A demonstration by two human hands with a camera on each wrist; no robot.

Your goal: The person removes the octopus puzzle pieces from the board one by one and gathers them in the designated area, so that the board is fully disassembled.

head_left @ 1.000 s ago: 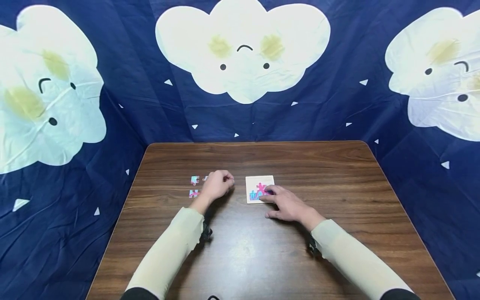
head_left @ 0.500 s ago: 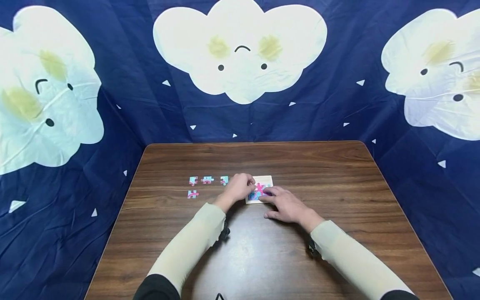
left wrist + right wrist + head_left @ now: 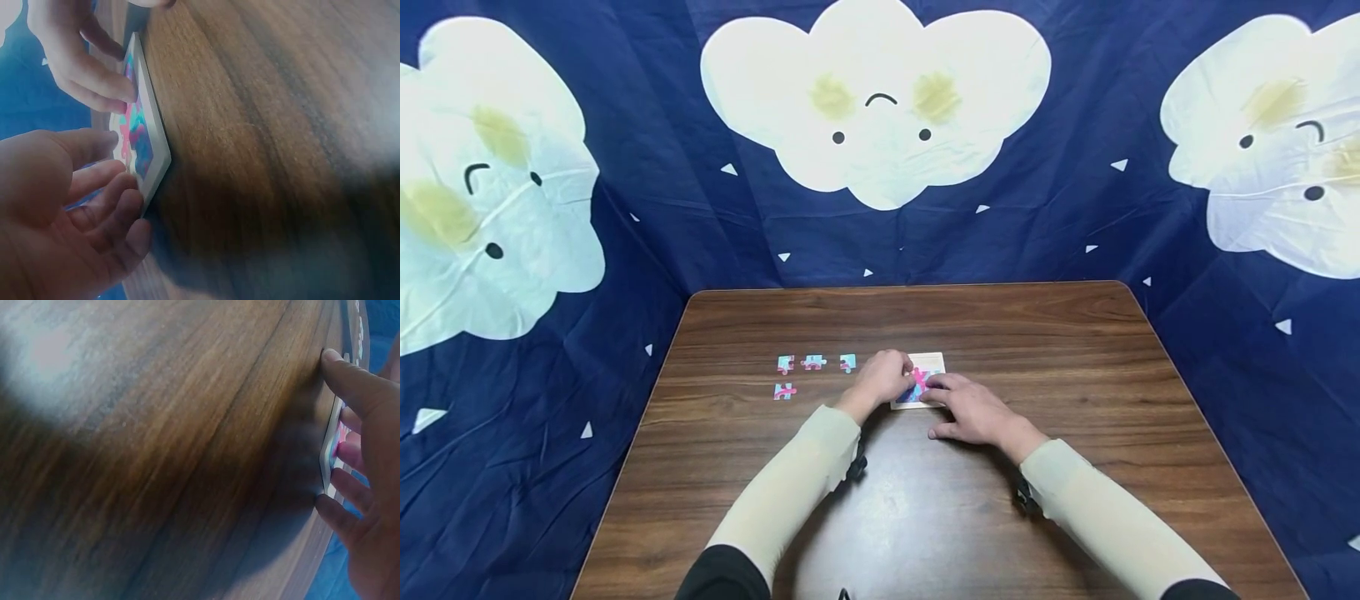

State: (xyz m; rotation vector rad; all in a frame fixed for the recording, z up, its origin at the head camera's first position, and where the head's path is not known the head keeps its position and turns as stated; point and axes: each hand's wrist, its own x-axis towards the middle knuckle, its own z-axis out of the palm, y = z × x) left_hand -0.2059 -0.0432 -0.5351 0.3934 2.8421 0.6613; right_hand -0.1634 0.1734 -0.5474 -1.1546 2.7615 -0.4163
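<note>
Fitting seems the step at the puzzle tray (image 3: 931, 361) on the far desk (image 3: 1022, 333), between the left hand (image 3: 882, 375), whose grip I cannot tell, and the relaxed right hand (image 3: 970, 408), with alignment likely needed next.

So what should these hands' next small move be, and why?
Probably a light press by the left hand on the puzzle tray, seating any piece there: that hand is at the tray's left side, while the right hand lies over the right. Whether the left pinches a piece is hidden; four loose pieces lie apart.
</note>
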